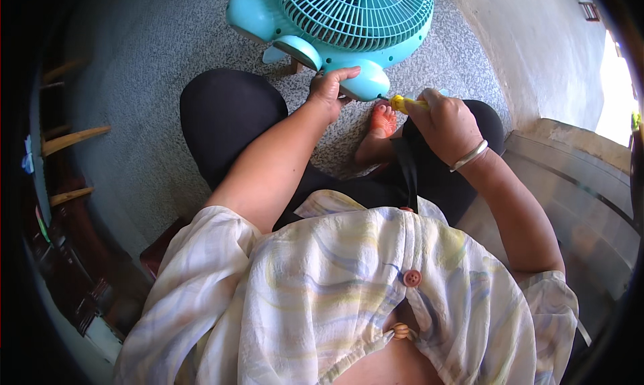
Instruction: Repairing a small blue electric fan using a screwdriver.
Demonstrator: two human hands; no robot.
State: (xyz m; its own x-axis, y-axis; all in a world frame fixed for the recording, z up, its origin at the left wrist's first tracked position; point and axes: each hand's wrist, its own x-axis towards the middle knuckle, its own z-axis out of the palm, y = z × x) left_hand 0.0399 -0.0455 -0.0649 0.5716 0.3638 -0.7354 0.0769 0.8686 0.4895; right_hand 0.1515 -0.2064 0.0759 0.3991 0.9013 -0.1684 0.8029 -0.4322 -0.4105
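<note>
A turquoise electric fan (402, 55) with a round slatted grille stands in front of me at the top of the head view. My left hand (329, 91) grips the rounded lobe at its near edge, thumb on top and the other fingers mostly hidden beneath. In my right hand (448, 122) is a screwdriver (400, 104) with a yellow handle, the fingers wrapped round it. Its dark shaft points left, and the tip meets the right end of the lobe. Whether a screw sits there is too small to tell.
Below the fan is a speckled grey floor (144, 110). My dark-trousered knees flank the work, and my bare foot (384, 120) rests just under the screwdriver. Dark wooden furniture (80, 264) stands at the left; a pale wall (537, 49) rises at the right.
</note>
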